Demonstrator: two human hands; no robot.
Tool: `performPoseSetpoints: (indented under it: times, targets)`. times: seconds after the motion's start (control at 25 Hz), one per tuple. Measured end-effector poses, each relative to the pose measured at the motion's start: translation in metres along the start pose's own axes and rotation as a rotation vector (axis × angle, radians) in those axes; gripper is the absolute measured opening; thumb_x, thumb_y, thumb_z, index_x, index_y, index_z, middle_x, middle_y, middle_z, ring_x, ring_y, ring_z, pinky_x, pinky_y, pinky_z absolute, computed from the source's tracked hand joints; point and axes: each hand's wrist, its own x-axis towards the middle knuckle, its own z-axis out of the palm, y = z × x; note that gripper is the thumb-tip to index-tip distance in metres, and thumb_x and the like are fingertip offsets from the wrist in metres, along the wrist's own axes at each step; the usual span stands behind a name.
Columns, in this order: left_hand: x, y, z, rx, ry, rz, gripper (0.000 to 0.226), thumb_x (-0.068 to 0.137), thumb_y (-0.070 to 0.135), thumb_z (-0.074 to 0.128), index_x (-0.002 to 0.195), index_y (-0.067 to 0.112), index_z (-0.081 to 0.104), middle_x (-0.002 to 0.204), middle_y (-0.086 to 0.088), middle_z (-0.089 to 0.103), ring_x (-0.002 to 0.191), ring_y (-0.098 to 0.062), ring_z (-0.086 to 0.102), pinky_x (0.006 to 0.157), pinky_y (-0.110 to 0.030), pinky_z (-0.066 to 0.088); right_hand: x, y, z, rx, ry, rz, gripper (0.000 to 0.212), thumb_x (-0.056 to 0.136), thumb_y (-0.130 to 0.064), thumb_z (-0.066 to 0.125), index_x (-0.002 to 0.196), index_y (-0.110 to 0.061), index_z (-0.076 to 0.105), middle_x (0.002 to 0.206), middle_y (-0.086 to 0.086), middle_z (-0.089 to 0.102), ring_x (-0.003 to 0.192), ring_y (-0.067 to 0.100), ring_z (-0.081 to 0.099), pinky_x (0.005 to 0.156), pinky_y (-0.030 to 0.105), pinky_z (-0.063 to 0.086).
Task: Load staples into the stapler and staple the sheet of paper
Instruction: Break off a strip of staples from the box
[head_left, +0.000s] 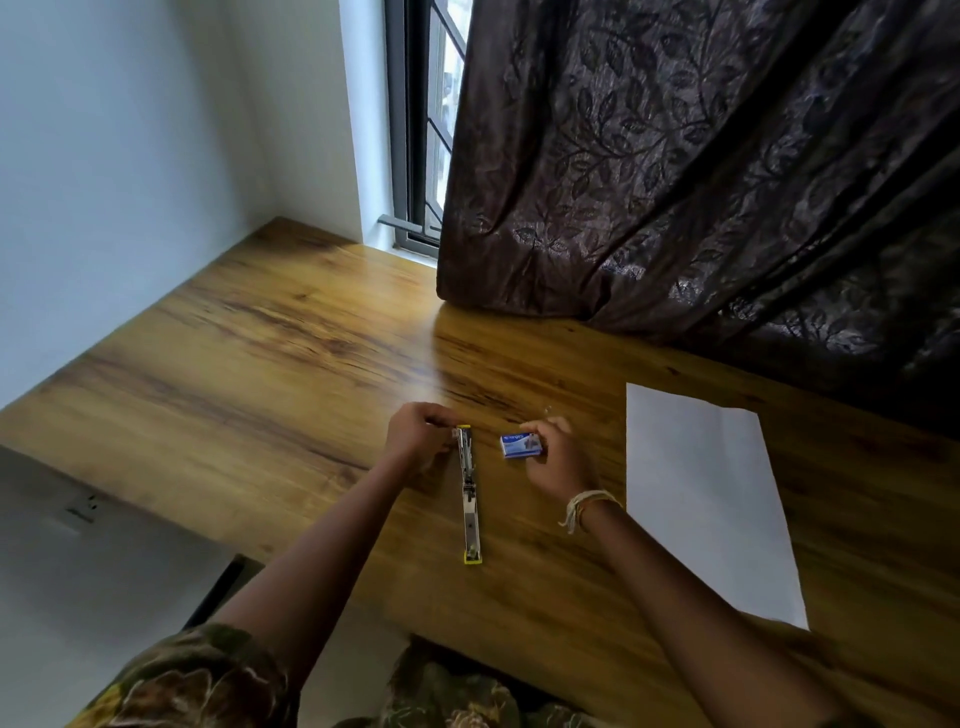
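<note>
I am pinching the far end of the opened stapler (469, 493), lying flat at lower centre, with my left hand (418, 436); my right hand (558, 460) is gripping the light staple box (522, 446). The staples look brittle, so I am judging edge-holds safest.

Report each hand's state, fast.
Left hand: fingers curled, holding the far end of the opened stapler.
Right hand: holding the staple box.

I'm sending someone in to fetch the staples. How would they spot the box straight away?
On the wooden table by the dark curtain, look between the opened stapler and the white sheet of paper. The staple box lies flat there beside the right hand: small, blue and white, the only box on the table.
</note>
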Motion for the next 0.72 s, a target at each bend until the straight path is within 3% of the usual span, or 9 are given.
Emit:
performPoseSetpoints:
  times: [0.16, 0.32, 0.4, 0.48, 0.64, 0.72]
  targets:
    - [-0.009, -0.013, 0.002, -0.126, 0.110, -0.044, 0.020, 0.089, 0.008, 0.062, 0.106, 0.014, 0.071, 0.092, -0.009, 0.071, 0.070, -0.021, 0.067, 0.069, -0.039, 0.060, 0.004, 0.005, 0.002, -0.189, -0.050, -0.128, 0.043, 0.085, -0.007, 0.062, 0.127, -0.014, 0.057, 0.128, 0.004, 0.055, 0.119, 0.020, 0.049, 0.098, 0.029, 0.044]
    - [-0.046, -0.024, 0.008, -0.444, 0.262, -0.158, 0.014, 0.092, 0.018, 0.063, 0.103, 0.009, 0.065, 0.092, -0.016, 0.067, 0.064, -0.018, 0.061, 0.059, -0.035, 0.057, -0.004, 0.011, -0.003, -0.013, -0.005, -0.031, 0.037, 0.084, -0.013, 0.068, 0.121, -0.011, 0.061, 0.119, 0.007, 0.061, 0.106, 0.018, 0.058, 0.085, 0.025, 0.050]
    - [-0.078, -0.022, 0.013, -0.417, 0.417, -0.124, 0.011, 0.092, 0.018, 0.063, 0.093, 0.007, 0.065, 0.075, -0.010, 0.065, 0.056, -0.016, 0.057, 0.049, -0.027, 0.052, -0.017, 0.018, -0.010, 0.112, 0.028, 0.046, 0.038, 0.082, -0.015, 0.071, 0.118, -0.010, 0.062, 0.117, 0.007, 0.063, 0.102, 0.017, 0.061, 0.082, 0.025, 0.053]
    - [-0.106, -0.013, 0.023, -0.392, 0.465, -0.073, 0.016, 0.093, 0.017, 0.062, 0.079, 0.009, 0.061, 0.061, -0.004, 0.059, 0.049, -0.014, 0.053, 0.042, -0.023, 0.045, -0.032, 0.021, -0.019, 0.203, 0.063, 0.075, 0.039, 0.081, -0.016, 0.073, 0.118, -0.009, 0.062, 0.114, 0.008, 0.066, 0.097, 0.014, 0.061, 0.077, 0.022, 0.052]
    - [-0.133, 0.006, 0.066, -0.678, 0.133, -0.118, 0.025, 0.098, 0.021, 0.053, 0.076, 0.011, 0.058, 0.063, -0.007, 0.055, 0.044, -0.011, 0.055, 0.043, -0.027, 0.049, -0.059, 0.024, -0.041, 0.308, 0.070, 0.068, 0.043, 0.080, -0.019, 0.075, 0.119, -0.010, 0.062, 0.114, 0.006, 0.068, 0.093, 0.009, 0.061, 0.068, 0.010, 0.048]
    - [-0.139, 0.026, 0.091, -0.784, -0.051, -0.228, 0.028, 0.101, 0.028, 0.045, 0.088, 0.008, 0.061, 0.077, -0.012, 0.061, 0.061, -0.013, 0.065, 0.056, -0.031, 0.056, -0.073, 0.025, -0.054, 0.341, 0.057, 0.026, 0.044, 0.078, -0.022, 0.076, 0.119, -0.011, 0.062, 0.113, 0.005, 0.069, 0.095, 0.010, 0.064, 0.068, 0.010, 0.050]
